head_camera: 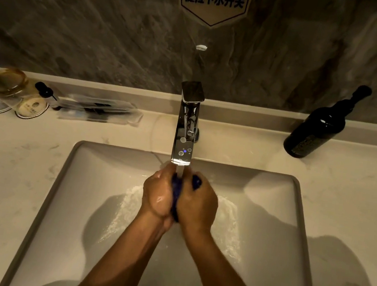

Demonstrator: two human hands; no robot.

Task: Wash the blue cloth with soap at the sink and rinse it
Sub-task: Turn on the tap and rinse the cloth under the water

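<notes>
The blue cloth (176, 189) is bunched into a small wad and squeezed between my two hands, so only a dark blue strip shows between the palms and near the right fingertips. My left hand (158, 193) and my right hand (198, 203) press together around it, both wet. They are right under the spout of the chrome faucet (186, 128), and a stream of water runs down onto the cloth. Below them lies the white rectangular sink (74, 200), with water and white foam splashing on its floor.
A dark pump bottle (316, 131) stands on the counter at the right of the faucet. On the left counter are glass cups on paper coasters (10, 85) and a clear tray with wrapped toiletries (98, 109). A grey stone wall with a sign rises behind.
</notes>
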